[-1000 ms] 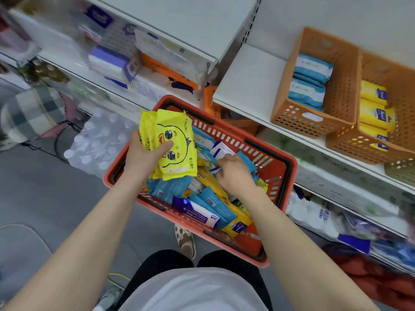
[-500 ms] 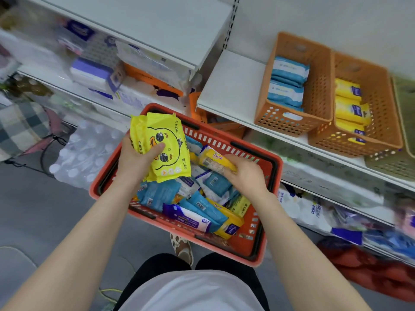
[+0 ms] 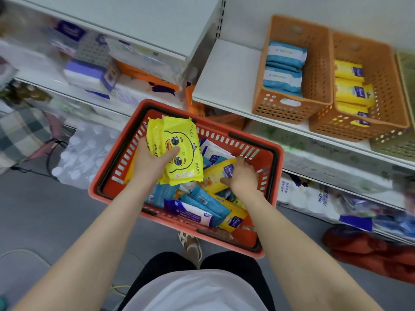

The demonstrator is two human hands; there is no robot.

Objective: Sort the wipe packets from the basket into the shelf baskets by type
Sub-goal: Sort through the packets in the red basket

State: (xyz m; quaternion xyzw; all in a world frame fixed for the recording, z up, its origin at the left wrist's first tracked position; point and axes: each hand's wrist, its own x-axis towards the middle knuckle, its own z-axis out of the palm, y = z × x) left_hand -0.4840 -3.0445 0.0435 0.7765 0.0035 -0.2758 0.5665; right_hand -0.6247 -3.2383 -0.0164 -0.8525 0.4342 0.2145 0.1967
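A red shopping basket (image 3: 272, 153) sits in front of me, filled with mixed wipe packets in blue, yellow and purple. My left hand (image 3: 150, 162) holds a stack of bright yellow duck-face packets (image 3: 182, 151) above the basket's left side. My right hand (image 3: 243, 178) grips a yellow packet with a purple label (image 3: 219, 176) inside the basket. On the shelf at the right, one orange basket (image 3: 289, 107) holds blue packets (image 3: 284, 66). The orange basket beside it (image 3: 386, 86) holds yellow purple-label packets (image 3: 350, 88).
A green basket (image 3: 397, 144) stands at the far right of the shelf. The white shelf board (image 3: 226, 77) lies bare left of the orange baskets. Tissue packs fill the left shelves, bottled water (image 3: 83, 153) sits on the floor, and a red bag (image 3: 370, 252) lies lower right.
My right hand went from digging among the packets to taking hold of a yellow purple-label packet. The view has shifted a little to the right. My left hand kept the duck packets.
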